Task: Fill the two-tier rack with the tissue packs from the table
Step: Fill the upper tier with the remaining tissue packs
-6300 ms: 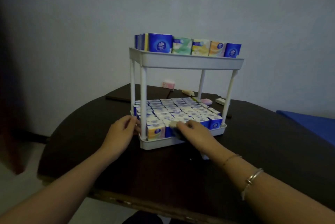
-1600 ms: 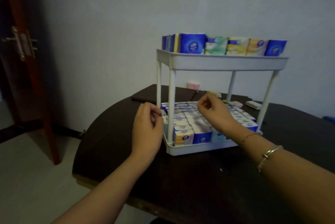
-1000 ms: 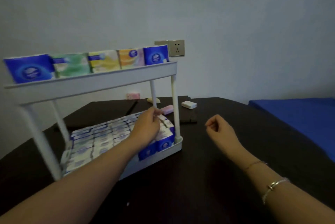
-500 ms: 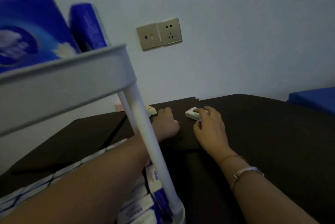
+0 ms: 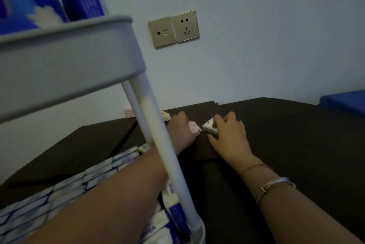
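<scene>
Soft-wrapped, pocket-size tissue packs are the load. Head view: at frame centre, the left hand [image 5: 180, 128] curls its fingers around a pink pack [image 5: 194, 128], and the right hand [image 5: 230, 132] closes its fingertips on a white pack [image 5: 209, 127]; both packs lie on the dark table [image 5: 296, 135]. A yellowish pack [image 5: 165, 115] and another pink pack [image 5: 128, 112] lie just behind the rack [image 5: 69, 60] post. Blue packs stand in the upper tier, upper left; the lower tier, lower left, looks nearly full. Each pack is probably light, compressible and slick-wrapped: pinch across the short sides, gently.
</scene>
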Available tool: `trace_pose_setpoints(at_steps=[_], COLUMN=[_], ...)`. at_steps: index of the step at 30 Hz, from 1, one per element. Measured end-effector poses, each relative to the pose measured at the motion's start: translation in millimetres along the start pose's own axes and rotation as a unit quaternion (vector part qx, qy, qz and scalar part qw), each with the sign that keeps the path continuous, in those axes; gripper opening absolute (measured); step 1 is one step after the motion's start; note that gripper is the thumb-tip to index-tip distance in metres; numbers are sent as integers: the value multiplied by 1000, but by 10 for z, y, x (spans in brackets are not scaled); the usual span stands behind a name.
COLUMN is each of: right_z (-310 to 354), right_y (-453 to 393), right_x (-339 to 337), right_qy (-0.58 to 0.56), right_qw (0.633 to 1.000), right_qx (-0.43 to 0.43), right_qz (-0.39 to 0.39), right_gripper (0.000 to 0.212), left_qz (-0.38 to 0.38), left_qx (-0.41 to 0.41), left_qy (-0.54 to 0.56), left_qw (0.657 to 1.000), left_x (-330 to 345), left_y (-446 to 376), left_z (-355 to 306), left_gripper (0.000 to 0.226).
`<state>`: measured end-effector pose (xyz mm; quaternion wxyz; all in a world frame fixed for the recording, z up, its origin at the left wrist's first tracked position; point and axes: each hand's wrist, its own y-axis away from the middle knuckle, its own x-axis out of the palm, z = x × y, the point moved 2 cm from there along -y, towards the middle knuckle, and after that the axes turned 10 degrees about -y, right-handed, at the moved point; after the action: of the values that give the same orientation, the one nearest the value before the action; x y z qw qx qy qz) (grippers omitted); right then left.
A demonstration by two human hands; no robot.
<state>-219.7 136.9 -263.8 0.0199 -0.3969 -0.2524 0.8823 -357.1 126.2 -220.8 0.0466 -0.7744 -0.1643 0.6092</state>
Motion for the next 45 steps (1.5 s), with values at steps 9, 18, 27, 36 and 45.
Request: trace_pose_setpoints(at_steps=[9,18,27,36,45], right_z=[204,1211,2548,3651,3738], right_y=[516,1849,2312,2228,1989], right_x=[-526,-1265,-830,-125,-159], right_qy=[-288,-323,-409,-344,-86], right_qw=[942,936,891,880,865], right_qx=[171,133,141,49,-104], right_qz=[-4,-45,135,325,483], right_gripper=[29,19,8,45,35], left_qz=[-8,-71,108,7,-5], left_qx=[40,-38,-62,-182,-118], left_qy=[168,293,432,306,301], left_qw=[985,953,893,935,946], left_x=[-742,-1507,-2200,-2204,-1554], left_y=[750,2384,3669,4014,3604], left_z=[-98,435,1523,2834,2751], left_gripper=[14,27,24,10,12])
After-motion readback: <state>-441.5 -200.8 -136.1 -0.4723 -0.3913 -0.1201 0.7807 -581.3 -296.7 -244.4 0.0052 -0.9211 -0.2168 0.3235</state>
